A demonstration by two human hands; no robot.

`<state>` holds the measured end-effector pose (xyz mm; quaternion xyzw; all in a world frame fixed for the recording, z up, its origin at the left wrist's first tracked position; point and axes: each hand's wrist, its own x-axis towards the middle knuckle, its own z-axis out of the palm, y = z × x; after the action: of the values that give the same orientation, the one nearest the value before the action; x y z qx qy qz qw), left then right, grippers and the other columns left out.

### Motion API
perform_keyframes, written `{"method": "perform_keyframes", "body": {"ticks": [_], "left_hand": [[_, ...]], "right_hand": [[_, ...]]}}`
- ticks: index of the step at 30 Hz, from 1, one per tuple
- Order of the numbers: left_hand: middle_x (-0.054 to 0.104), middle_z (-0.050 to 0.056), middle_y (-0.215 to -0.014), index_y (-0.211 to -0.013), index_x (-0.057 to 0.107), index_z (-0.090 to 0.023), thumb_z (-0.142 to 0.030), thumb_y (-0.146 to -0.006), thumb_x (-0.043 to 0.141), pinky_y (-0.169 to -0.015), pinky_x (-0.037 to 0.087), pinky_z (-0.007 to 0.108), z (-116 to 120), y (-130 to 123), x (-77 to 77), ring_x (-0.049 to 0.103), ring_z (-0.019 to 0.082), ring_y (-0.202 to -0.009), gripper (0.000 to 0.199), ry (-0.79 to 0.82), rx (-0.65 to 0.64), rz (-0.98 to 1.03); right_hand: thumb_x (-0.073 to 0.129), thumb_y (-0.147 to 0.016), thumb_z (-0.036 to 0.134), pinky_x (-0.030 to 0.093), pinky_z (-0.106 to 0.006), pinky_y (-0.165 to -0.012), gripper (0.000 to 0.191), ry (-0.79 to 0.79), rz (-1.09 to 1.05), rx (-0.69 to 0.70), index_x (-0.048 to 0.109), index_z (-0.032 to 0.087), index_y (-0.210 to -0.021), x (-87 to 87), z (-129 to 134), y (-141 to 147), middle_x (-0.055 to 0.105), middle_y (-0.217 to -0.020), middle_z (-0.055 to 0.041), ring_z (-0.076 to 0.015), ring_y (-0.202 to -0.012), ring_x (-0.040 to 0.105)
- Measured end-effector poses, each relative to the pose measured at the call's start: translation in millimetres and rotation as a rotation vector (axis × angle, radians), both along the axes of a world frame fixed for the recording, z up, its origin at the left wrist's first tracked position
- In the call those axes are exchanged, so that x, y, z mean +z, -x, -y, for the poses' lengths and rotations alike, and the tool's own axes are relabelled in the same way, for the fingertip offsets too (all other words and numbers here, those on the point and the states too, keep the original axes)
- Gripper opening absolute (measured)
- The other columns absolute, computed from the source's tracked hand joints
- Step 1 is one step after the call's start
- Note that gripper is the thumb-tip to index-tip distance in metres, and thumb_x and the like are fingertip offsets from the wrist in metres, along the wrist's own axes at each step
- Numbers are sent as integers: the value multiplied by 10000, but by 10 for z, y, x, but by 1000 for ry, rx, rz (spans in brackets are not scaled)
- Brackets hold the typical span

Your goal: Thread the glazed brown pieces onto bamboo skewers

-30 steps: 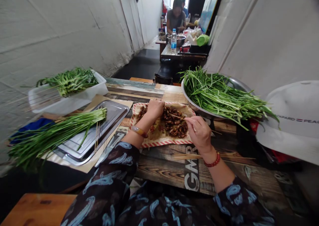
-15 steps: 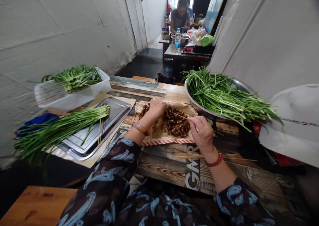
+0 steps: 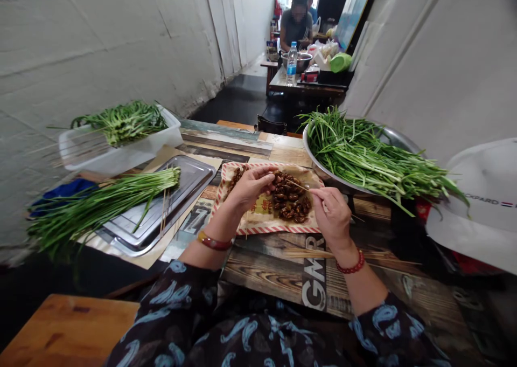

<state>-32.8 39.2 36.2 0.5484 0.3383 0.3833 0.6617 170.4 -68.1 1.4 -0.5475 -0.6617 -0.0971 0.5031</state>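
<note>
Dark brown glossy pieces, resembling pupae, form a pile [image 3: 291, 202] on a paper-lined tray [image 3: 274, 229] with a red-striped rim. My left hand [image 3: 252, 186] is over the tray's left half, thumb and fingertips pinched around a small brown piece at the pile's upper edge. My right hand [image 3: 333, 213] is at the tray's right edge, closed on a thin wooden skewer [image 3: 298, 185] that points left toward my left fingertips. More brown pieces lie at the tray's upper left, partly behind my left hand. Loose skewers [image 3: 311, 253] lie on the table in front of the tray.
A metal bowl [image 3: 319, 167] of green stalks stands at the right. On the left are a metal tray lid [image 3: 194, 170] with a bundle of stalks [image 3: 121, 200] and a white bin [image 3: 141, 154] with greens. Two people sit at a farther table [image 3: 307, 90].
My left hand has lifted and turned from the upper left of the pile, its thumb and fingers now beside the skewer tip. My right hand still holds the skewer. The view has shifted slightly.
</note>
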Motion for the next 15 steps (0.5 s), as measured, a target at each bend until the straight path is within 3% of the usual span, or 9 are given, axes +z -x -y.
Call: {"method": "perform_keyframes", "body": {"ticks": [2,5,10,15], "left_hand": [[683,44,-885,-1098,660,-134,-274,-701,773,-576,473,202,111,24,25,607,80,-624,436,161,-20,182],[686,39,-850,-1035,677,-120,-235,-652,819,-625,520,223,201,20,75,654,106,-660,424,259,-36,281],[688,23,-811,-960,675,-134,-236,-652,828,-628,517,213,226,-24,67,677,122,-683,359,268,-20,351],[714,31,-882,-1142,656,-195,-203,-675,806,-564,440,151,236,-44,10,645,82,-699,491,272,36,434]], "right_hand": [[539,-922,175,555,-325,-857,178,9,3,7,691,216,-1005,-6,5,10,687,-922,-53,-161,-887,659],[542,-919,175,554,-332,-863,178,20,7,17,692,213,-1006,-6,17,28,686,-917,-53,-162,-875,658],[542,-916,158,561,-314,-797,184,26,22,23,686,216,-1014,16,58,54,674,-896,-50,-155,-831,650],[560,-907,143,565,-321,-813,203,57,85,31,677,229,-1048,-21,92,58,681,-922,-50,-162,-865,656]]}}
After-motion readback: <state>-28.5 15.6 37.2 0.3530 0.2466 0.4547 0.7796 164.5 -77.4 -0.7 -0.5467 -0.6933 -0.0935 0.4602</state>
